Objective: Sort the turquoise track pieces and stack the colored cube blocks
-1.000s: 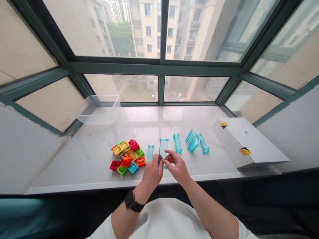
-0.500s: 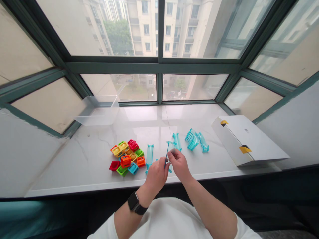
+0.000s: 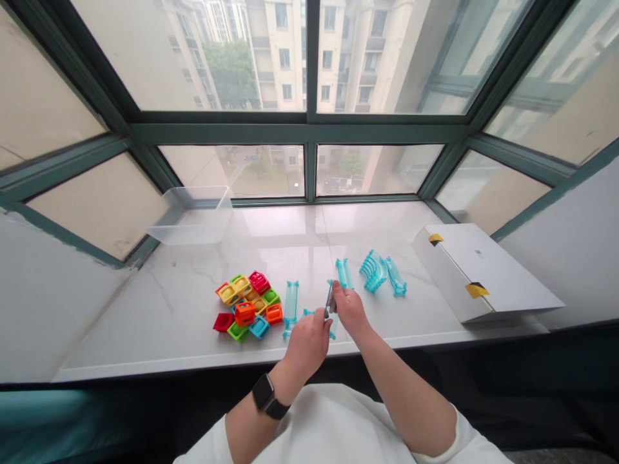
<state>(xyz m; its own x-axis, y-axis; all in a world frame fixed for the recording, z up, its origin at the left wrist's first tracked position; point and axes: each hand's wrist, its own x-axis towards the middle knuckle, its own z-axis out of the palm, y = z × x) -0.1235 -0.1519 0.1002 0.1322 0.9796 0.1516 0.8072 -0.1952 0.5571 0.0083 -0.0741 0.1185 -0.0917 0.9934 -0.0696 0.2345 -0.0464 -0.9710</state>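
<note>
Over the near edge of the marble surface [image 3: 159, 322], just in front of the person's body, both hands meet on one clear teal track piece [image 3: 329, 298]. It is held up off the stone and turned edge-on to the camera, so it shows as little more than a thin line. The left hand [image 3: 309, 341], with a dark watch [image 3: 265, 394] on the wrist, has its fingers pinching the lower end. The right hand [image 3: 351, 310] pinches the upper end with its fingertips. How firm either grip is, I cannot tell.

A second teal bit [image 3: 333, 327] lies right under the hands, partly hidden. To the left sit a straight teal channel [image 3: 291, 299] and a heap of coloured blocks [image 3: 246, 303]. To the right are another straight channel [image 3: 343, 272], a curved teal stack [image 3: 373, 270] and a white box [image 3: 478, 274]. A clear tub [image 3: 193, 216] stands far back by the glass.

My worry is the thin plastic. Held only at its ends, it could bend or snap if the two hands twist against each other. If one pinch slips, the piece would likely drop close to the front edge and could bounce off to the floor.
</note>
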